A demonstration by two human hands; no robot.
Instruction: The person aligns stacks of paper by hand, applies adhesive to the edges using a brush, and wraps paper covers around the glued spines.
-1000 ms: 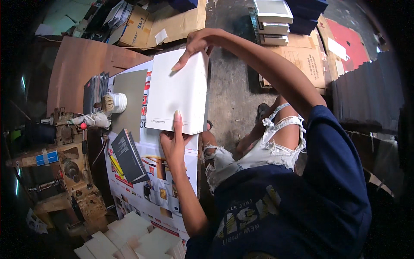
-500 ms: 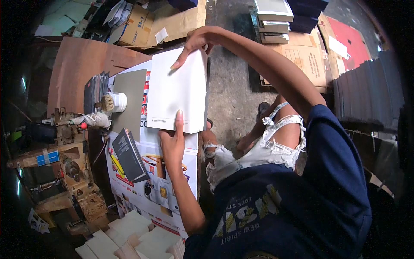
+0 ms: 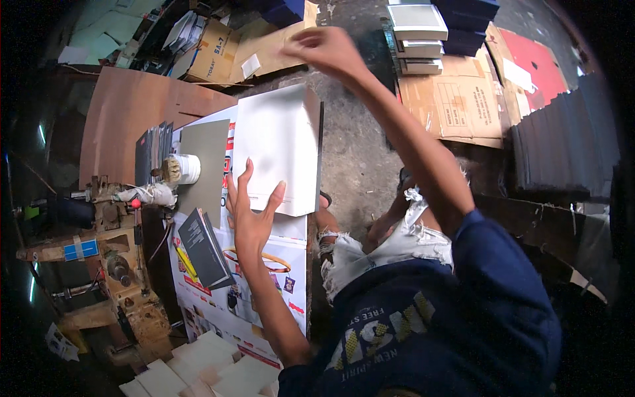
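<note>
A thick white book block (image 3: 274, 145) lies flat at the table's right edge, with a dark strip showing along its right side. My left hand (image 3: 253, 221) rests at its near left corner, fingers spread and thumb on the white top page. My right hand (image 3: 327, 49) is in the air beyond the block's far end, apart from it. Motion smears its fingers, and nothing can be made out in them. Left of the block lies a grey board (image 3: 210, 142). On it stands a white glue pot (image 3: 190, 169) with a brush (image 3: 170, 170) lying across it.
Dark booklets (image 3: 202, 246) and a yellow cutter knife (image 3: 186, 263) lie on the printed table covering (image 3: 264, 311). A worn machine (image 3: 126, 264) stands at left. Stacked books (image 3: 418, 26) and cardboard (image 3: 456, 106) sit far right; pale paper blocks (image 3: 218, 377) lie near.
My right hand has let go of the book block's far end and lifted away. My left hand has spread its fingers and shifted left along the near edge. The view has tilted slightly.
</note>
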